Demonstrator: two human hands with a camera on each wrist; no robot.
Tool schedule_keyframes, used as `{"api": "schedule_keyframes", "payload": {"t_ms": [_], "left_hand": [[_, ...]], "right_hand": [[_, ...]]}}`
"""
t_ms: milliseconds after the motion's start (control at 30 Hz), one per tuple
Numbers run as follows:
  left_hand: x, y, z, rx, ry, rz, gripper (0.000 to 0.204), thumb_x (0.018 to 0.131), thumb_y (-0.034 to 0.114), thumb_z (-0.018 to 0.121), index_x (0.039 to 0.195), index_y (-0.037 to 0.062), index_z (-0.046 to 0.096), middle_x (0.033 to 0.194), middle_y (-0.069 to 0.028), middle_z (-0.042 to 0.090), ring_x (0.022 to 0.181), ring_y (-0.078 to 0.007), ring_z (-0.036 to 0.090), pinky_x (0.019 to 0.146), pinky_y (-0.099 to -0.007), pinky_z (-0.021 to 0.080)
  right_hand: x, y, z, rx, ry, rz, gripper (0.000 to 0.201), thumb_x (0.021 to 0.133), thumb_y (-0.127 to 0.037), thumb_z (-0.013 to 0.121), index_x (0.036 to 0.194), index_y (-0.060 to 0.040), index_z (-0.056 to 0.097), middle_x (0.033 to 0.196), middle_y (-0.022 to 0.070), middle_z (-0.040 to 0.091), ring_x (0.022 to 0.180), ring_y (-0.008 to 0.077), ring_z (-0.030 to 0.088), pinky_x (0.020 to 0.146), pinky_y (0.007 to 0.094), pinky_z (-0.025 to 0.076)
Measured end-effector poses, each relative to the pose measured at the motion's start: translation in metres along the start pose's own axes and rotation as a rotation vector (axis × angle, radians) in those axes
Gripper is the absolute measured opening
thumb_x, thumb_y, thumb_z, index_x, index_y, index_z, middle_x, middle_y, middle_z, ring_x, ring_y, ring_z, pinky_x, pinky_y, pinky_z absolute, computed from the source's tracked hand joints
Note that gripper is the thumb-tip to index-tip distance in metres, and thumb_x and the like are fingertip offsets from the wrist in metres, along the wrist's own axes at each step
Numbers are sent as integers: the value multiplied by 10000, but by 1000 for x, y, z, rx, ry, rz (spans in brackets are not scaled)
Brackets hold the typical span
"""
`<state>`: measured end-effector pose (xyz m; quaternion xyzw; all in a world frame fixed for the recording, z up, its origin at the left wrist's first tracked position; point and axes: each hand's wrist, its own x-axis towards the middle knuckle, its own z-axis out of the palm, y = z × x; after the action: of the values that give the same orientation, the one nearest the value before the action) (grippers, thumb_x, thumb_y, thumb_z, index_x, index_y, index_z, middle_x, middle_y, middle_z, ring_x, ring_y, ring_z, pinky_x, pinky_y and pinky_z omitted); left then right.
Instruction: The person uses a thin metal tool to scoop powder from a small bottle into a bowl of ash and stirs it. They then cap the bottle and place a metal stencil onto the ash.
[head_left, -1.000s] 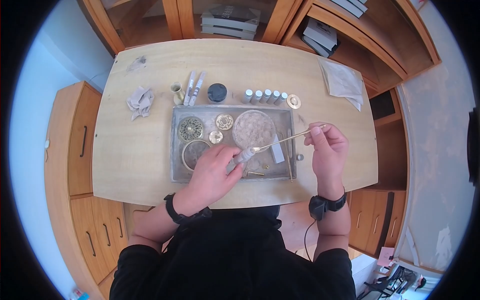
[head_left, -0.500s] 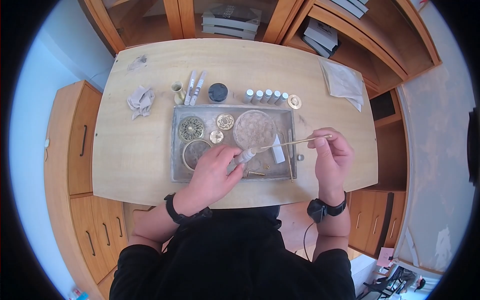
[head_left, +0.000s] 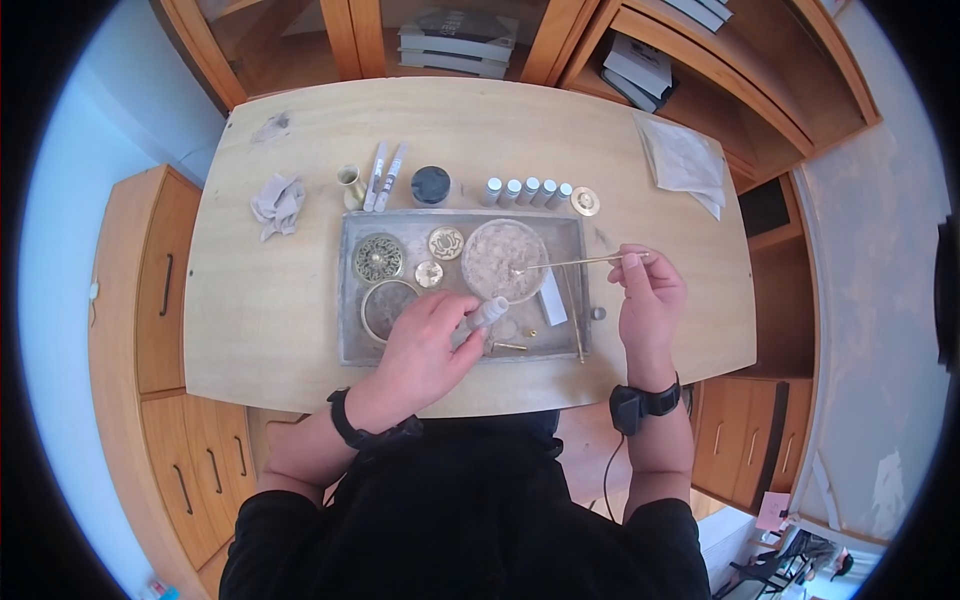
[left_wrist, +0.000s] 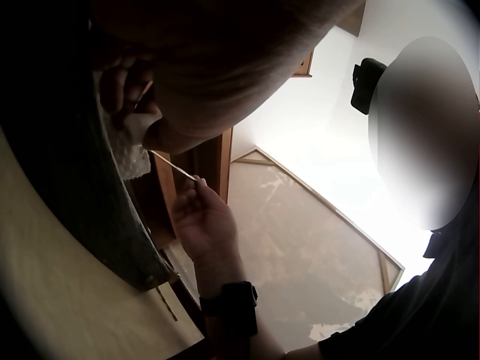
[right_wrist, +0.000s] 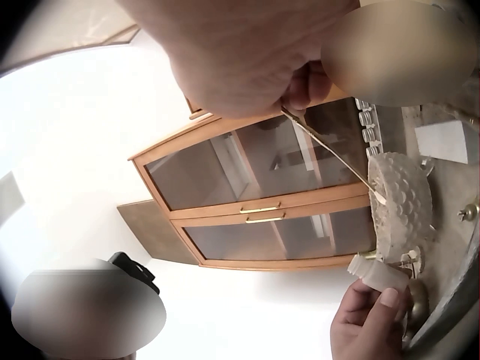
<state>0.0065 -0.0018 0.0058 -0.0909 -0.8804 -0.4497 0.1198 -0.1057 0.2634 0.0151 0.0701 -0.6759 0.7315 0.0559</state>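
My left hand [head_left: 430, 345] grips a small clear vial [head_left: 490, 311], tilted with its uncapped mouth up, over the front of the tray. In my right hand [head_left: 652, 305], thumb and fingers pinch the end of a slender brass spoon [head_left: 585, 262]. Its small tip reaches left over a round bowl [right_wrist: 405, 206] of pale grey ash, close above the ash. The bowl's outer wall is covered in raised scales in the right wrist view. My left fingers wrap the vial's lower part and hide it.
The grey tray [head_left: 352, 330] also holds an openwork brass lid [head_left: 380, 258], brass discs, a ring [head_left: 368, 315], a white block [head_left: 553, 300] and a thin rod [head_left: 573, 315]. Behind it stand several capped vials [head_left: 530, 192], a dark jar [head_left: 430, 185] and a brass holder [head_left: 350, 185]. Crumpled tissue [head_left: 277, 207] lies left.
The spoon's tip has left the mouth of the vial and moved up and over the ash bowl. My right hand shifted right, then back left; my left hand stays put with the vial.
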Motion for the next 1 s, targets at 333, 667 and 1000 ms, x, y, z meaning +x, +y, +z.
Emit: {"api": "schedule_keyframes", "payload": {"t_ms": [333,667,1000], "left_hand": [[-1,1,-2,-7,-11,-25,257,872,94,747,1090,16,636,980,-159,669,939,-385,657,811,-483,525],[-2,-1,-2,-6,-9,-32,263,869,93,750,1096,16,642,988,-161,677,949,-382,662,823,-480,528],[-1,-2,-1,-8,3,-21,259,866,90,752,1086,14,639,971,-159,667,935,-381,655,807,-481,524]], "right_hand": [[-3,7,-5,-4,-16,4,130,1025,-51,665,1091,46,723,911,57,718,795,104,639,774,256,522],[-5,5,-7,12,-19,-2,127,1023,-58,664,1076,41,722,902,49,706,783,103,629,767,259,513],[-3,3,-3,59,-14,13,124,1025,-78,676,1035,40,713,893,64,706,759,110,622,733,263,507]]}}
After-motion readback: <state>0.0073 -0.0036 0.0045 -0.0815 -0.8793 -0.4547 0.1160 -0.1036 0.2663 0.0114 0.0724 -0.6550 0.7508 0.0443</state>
